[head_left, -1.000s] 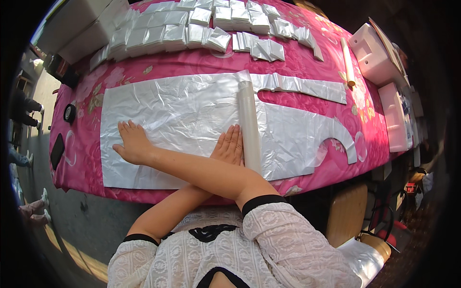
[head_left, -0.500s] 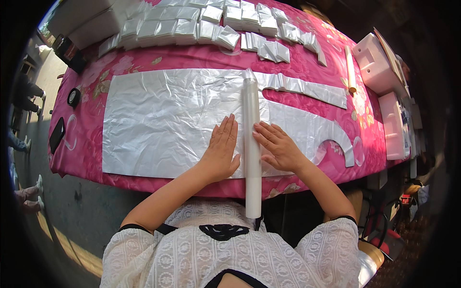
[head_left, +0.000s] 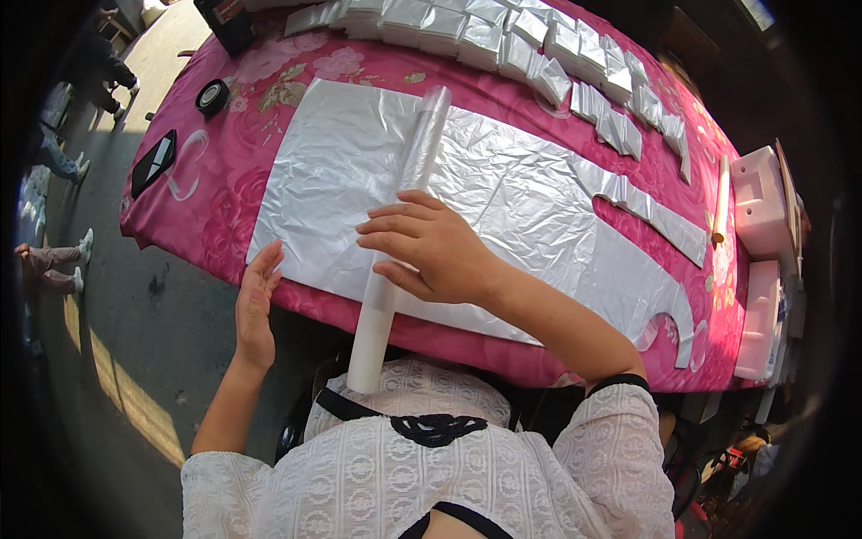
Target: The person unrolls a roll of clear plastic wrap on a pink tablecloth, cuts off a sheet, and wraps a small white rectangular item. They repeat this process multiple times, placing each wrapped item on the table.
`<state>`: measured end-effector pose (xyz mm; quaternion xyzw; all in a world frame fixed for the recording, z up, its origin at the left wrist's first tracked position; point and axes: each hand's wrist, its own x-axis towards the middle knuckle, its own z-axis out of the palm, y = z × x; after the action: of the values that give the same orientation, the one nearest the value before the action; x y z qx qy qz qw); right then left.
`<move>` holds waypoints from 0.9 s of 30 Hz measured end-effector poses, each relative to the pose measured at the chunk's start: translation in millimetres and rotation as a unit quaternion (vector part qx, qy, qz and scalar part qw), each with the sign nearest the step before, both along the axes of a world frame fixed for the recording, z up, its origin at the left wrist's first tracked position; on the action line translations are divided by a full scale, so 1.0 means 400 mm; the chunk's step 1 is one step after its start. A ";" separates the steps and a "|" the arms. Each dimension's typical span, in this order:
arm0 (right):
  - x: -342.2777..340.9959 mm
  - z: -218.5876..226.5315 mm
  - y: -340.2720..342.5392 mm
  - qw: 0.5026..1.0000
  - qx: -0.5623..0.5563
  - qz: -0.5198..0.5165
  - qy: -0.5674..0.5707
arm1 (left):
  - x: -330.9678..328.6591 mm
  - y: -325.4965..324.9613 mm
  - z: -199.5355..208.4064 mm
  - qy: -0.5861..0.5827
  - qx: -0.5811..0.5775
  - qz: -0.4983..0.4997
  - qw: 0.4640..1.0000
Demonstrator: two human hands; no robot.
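A whitish plastic bag [head_left: 521, 198] with two long handle strips lies flat and wrinkled on the table. A pale tube [head_left: 367, 346] lies slantwise across its left half, its near end jutting over the table's front edge toward me. On the tube rests my right hand [head_left: 435, 247], fingers stretched and slightly apart, palm down. My left hand [head_left: 256, 310] is off the tube, at the bag's near left corner, fingers extended and thumb up. Whether its fingertips touch the bag I cannot tell.
Stacks of folded whitish bags [head_left: 480, 40] line the table's far side. A tape roll [head_left: 212, 96] and a phone [head_left: 153, 163] lie at the left on the pink flowered cloth [head_left: 220, 180]. At the right are a yellowish rod [head_left: 721, 202] and white foam boxes [head_left: 759, 198]. People's legs show far left.
The tube has moved left across the bag and tilted. My left hand has come off beside it to the bag's left edge; my right hand now lies over the tube. The view has turned.
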<state>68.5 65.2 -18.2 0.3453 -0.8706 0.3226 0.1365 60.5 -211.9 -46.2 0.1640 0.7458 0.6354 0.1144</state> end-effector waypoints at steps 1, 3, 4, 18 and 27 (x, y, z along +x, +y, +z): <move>-0.011 -0.027 0.028 0.995 0.090 -0.049 0.006 | 0.013 -0.019 -0.005 -0.013 -0.007 -0.009 1.000; -0.040 -0.074 0.044 0.985 0.163 -0.061 0.011 | 0.036 -0.034 0.005 -0.022 -0.029 -0.020 0.999; -0.064 -0.088 0.031 0.980 0.193 -0.040 0.010 | 0.042 -0.039 0.006 -0.019 -0.053 -0.019 0.998; -0.328 -0.139 -0.396 0.929 -0.122 -0.349 -0.012 | 0.020 -0.054 0.006 -0.080 -0.288 0.057 0.953; -0.224 0.014 -0.166 0.618 -0.666 -0.071 -0.412 | 0.005 0.064 0.074 -0.452 0.188 -0.206 0.847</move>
<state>-21.1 -1.0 -12.6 -0.0725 -0.4041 0.9116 -0.0217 62.4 -186.2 -16.4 0.0263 0.4265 0.7295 0.5341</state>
